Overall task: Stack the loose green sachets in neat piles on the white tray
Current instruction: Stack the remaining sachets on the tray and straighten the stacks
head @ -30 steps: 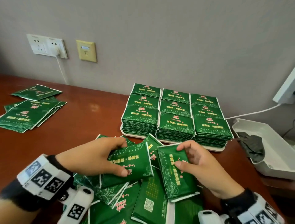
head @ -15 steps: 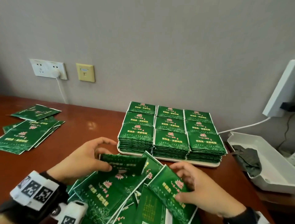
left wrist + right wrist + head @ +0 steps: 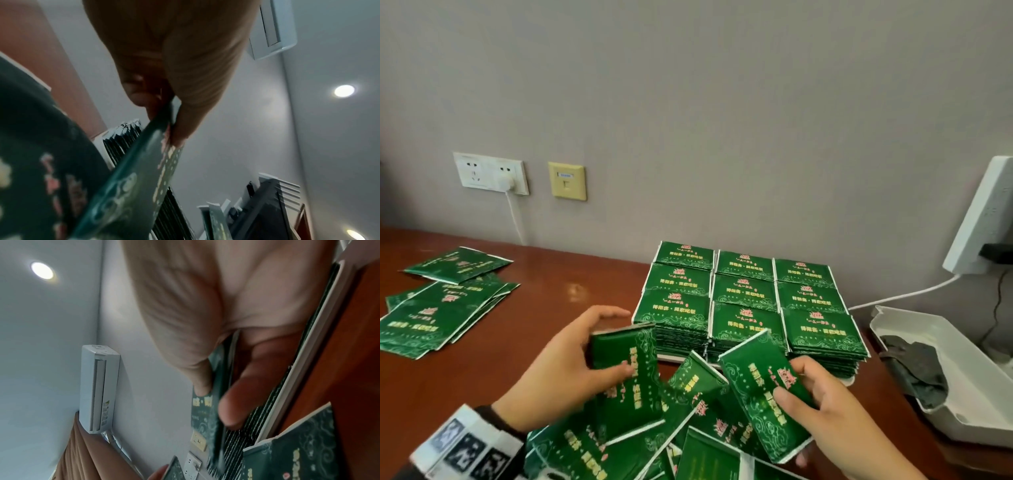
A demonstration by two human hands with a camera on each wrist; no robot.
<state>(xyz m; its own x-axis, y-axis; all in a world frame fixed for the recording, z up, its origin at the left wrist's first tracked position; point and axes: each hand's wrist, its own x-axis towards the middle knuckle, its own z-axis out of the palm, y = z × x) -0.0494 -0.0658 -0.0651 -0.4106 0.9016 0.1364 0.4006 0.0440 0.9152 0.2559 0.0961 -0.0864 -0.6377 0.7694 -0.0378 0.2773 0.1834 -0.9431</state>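
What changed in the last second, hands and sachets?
Both hands lifted their sachets off the loose heap: the left hand now pinches its sachet raised and turned on end, the right hand holds its sachet up nearer the tray. Tray stacks and the far-left pile are unchanged.

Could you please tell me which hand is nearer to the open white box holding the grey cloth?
Right. The right hand holds a sachet just left of the white box; the left hand is farther left, beyond the tray's near-left corner.
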